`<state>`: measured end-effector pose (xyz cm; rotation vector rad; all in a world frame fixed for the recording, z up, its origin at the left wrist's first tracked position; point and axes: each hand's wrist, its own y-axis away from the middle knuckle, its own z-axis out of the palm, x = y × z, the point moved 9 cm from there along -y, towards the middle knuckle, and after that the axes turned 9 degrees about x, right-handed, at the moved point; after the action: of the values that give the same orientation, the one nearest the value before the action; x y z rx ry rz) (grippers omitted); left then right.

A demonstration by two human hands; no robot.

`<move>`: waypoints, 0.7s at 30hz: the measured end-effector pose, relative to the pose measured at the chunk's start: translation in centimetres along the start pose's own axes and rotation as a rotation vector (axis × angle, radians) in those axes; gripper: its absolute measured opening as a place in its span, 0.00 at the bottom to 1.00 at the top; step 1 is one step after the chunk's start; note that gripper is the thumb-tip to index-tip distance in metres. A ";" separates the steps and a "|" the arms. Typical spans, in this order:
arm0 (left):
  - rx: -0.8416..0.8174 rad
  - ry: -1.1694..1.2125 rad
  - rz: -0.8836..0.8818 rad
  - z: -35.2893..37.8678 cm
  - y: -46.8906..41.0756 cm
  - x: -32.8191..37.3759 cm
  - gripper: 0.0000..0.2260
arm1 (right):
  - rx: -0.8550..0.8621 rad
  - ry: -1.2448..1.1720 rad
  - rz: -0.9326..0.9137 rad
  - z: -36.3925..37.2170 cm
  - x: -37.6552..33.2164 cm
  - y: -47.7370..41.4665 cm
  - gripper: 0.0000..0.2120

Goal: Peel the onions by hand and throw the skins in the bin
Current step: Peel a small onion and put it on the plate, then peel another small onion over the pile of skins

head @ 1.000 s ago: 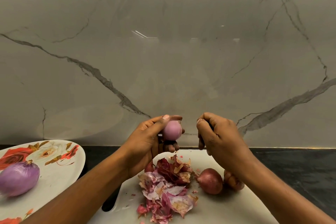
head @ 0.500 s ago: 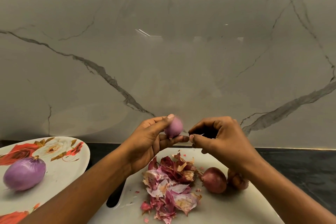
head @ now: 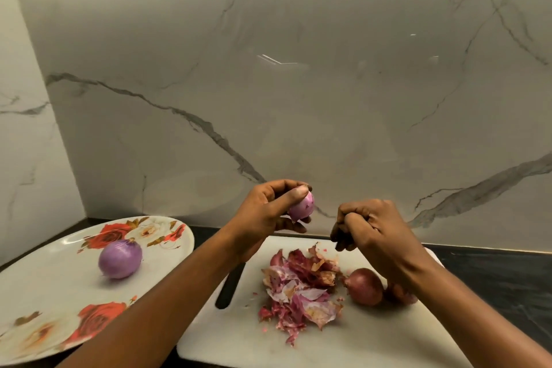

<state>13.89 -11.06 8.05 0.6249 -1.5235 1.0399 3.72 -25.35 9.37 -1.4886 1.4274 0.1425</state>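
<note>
My left hand [head: 263, 215] is shut on a small, pale purple peeled onion [head: 302, 207], held above the back edge of the white cutting board [head: 373, 337]. My right hand [head: 370, 227] is a short way to the right of it, apart from the onion, fingertips pinched together and pointing down; whether they hold anything is too small to tell. A pile of red and pink onion skins [head: 301, 284] lies on the board. Beside the pile sits an unpeeled red onion [head: 365, 286], and another unpeeled onion [head: 398, 296] is half hidden behind my right wrist. No bin is in view.
A floral plate [head: 44, 284] on the left holds one large peeled purple onion [head: 120, 258]. The board and plate rest on a dark counter [head: 493, 272]. A marble wall [head: 298, 84] rises just behind, with a corner at the left.
My right hand pinched at the base of the held onion, then pulled away to the right and down. My left hand turned the onion slightly. The view has shifted, so more of the plate shows.
</note>
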 end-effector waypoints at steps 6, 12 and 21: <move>0.162 -0.197 0.129 -5.8 5.2 3.3 0.16 | -0.088 0.017 -0.014 1.1 -0.6 0.2 0.17; 0.340 -0.613 0.185 -14.4 10.6 5.0 0.18 | -0.108 0.112 -0.059 1.3 -0.4 0.4 0.17; 0.431 -1.013 0.147 -22.2 15.5 4.1 0.19 | -0.161 0.166 -0.226 2.0 -1.7 1.2 0.09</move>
<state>10.87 16.16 7.30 1.5171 -2.2359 1.2526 3.40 -22.50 8.92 -1.8188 1.3913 -0.0064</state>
